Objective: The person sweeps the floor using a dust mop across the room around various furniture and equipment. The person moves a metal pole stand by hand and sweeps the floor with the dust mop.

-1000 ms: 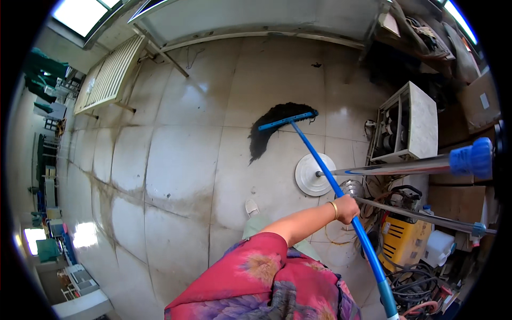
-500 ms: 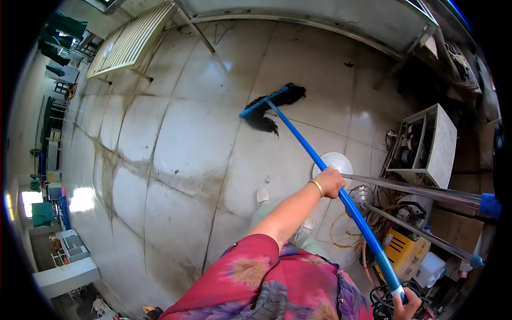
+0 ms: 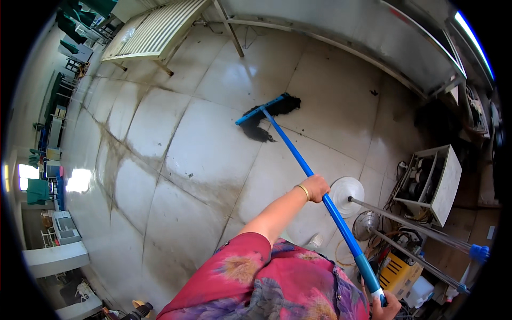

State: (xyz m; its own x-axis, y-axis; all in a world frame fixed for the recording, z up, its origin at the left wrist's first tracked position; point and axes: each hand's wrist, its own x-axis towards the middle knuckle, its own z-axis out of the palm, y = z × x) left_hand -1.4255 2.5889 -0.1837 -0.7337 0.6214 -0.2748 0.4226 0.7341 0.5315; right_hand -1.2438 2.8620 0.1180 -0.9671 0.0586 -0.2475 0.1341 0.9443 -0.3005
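My left hand (image 3: 316, 188), with a gold bangle at the wrist, is wrapped round the blue pole of a long-handled mop (image 3: 294, 149). Near the pole's lower end, at the bottom right, my right hand (image 3: 386, 306) is closed on the grip. The pole slants away to the upper left. At its far end a narrow blue mop head (image 3: 259, 110) lies on the tiled floor, with a black fringe (image 3: 253, 128) spread out from under it. The fringe trails past the bar's right end and toward me.
To my right stand metal poles on round bases, one a white disc (image 3: 346, 197), beside a yellow machine (image 3: 399, 273) with cables and a white open-fronted cabinet (image 3: 450, 184). A slatted bench (image 3: 161, 33) is far left. Light tiles (image 3: 205, 146) with brown stains stretch ahead.
The view has turned, so the surroundings sit further right and lower. The mop head has shifted slightly left and toward me. Both hands keep their hold on the pole.
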